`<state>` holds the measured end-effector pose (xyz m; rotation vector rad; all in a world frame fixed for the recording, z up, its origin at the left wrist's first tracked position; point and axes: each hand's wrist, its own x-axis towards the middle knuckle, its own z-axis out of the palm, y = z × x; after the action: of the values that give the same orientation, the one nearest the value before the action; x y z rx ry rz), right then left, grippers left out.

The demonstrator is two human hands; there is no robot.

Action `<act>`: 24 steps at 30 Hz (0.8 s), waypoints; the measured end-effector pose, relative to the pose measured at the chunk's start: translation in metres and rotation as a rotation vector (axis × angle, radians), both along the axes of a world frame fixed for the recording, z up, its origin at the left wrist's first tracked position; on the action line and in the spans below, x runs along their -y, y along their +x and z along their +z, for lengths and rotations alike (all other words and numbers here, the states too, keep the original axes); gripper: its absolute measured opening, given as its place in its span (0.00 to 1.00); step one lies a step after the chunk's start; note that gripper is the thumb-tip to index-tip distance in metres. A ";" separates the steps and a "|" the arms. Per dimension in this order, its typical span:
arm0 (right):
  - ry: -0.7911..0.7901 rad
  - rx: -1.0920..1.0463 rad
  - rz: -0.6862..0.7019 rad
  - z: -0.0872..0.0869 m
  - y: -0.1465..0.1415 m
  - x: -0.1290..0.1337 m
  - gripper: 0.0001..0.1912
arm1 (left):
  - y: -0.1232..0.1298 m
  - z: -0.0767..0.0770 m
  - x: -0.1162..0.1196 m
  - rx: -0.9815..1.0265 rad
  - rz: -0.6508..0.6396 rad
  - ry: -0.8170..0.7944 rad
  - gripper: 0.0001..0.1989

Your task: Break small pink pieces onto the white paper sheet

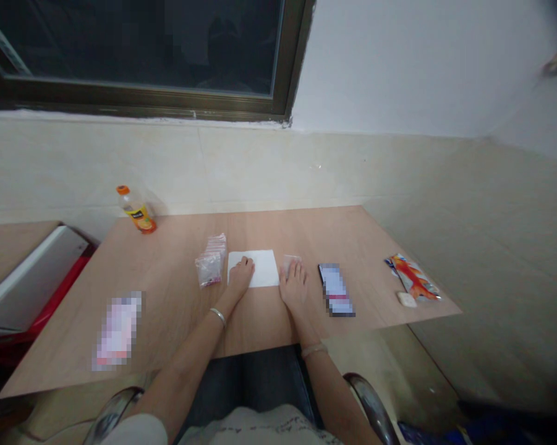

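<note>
My left hand [240, 278] lies flat on a white sheet of paper [259, 269], its fingers on the sheet's left half. My right hand [294, 284] rests on the wooden table [176, 266] just right of the sheet, its fingertips at a small clear plastic piece [291, 262]. Left of the paper sits a clear plastic bag [208, 269], with pink-and-white packets [216, 246] behind it. A phone [336, 289], its screen blurred, lies right of my right hand. Neither hand holds anything.
An orange-capped juice bottle [136, 211] lies at the table's far left corner. A blurred flat item [118, 330] lies at the left. A torn snack wrapper [412, 277] and a small white lump [407, 300] lie at the right. Tiled wall stands behind.
</note>
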<state>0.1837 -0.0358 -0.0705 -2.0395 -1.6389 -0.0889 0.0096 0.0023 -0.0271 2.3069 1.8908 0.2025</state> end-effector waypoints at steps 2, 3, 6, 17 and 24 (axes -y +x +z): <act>-0.003 -0.007 -0.005 0.001 0.000 0.001 0.30 | 0.000 0.002 0.000 0.017 0.005 0.003 0.13; -0.004 -0.009 -0.011 0.001 -0.001 0.001 0.30 | 0.000 0.003 0.001 0.028 0.008 0.008 0.13; 0.012 -0.002 -0.032 0.000 -0.001 0.001 0.29 | 0.001 0.006 0.003 0.073 0.024 0.029 0.12; 0.044 0.002 -0.048 0.014 0.000 0.011 0.29 | -0.059 0.025 0.015 0.244 0.743 0.181 0.26; 0.101 0.000 0.004 0.011 0.002 0.013 0.26 | -0.100 0.012 0.030 0.289 0.851 0.041 0.25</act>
<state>0.1855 -0.0485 -0.0594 -1.9606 -1.6051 -0.1673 -0.0908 -0.0277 -0.0155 1.2478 2.5590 0.6225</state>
